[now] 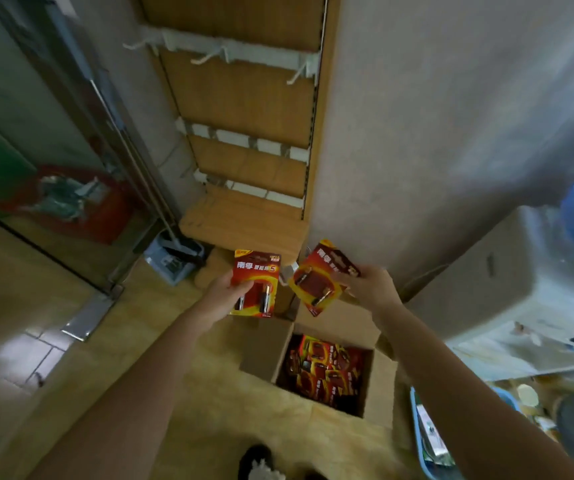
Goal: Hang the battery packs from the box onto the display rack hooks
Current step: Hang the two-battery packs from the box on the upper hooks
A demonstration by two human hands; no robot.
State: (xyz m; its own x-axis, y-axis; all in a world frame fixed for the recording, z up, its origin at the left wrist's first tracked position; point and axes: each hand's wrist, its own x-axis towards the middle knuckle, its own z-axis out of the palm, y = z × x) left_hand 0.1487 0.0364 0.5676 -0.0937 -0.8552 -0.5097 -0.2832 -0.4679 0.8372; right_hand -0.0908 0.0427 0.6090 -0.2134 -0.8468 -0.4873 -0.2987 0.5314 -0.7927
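While both arms reach forward, left hand [221, 296]: at 11 o'clock of the box [379, 386], thumb across the front and fingers behind the left pack [256, 284], gripping its left edge.
Left pack: upright, front to the camera, 2 batteries showing in the blister.
Right hand [370, 287]: at 12 o'clock of the box, fingers curled and pinching the right pack [320, 275] at its upper right edge.
Right pack: tilted, top toward 1 o'clock, just beside the left pack at its 3 o'clock, with a narrow gap between them.
Box: on the floor, flaps open, at 6 o'clock of both hands.
Loose packs [327, 368]: red, jumbled inside the box.
Rack [244, 98]: wooden panel at 12 o'clock of the hands, 3 white rails across it.
Hooks [209, 57]: white prongs on the top rail, well apart from both held packs.
Dustpan [174, 258]: on the floor at 9 o'clock of the rack base.
Shoe [261, 462]: at 6 o'clock, bottom edge of view.
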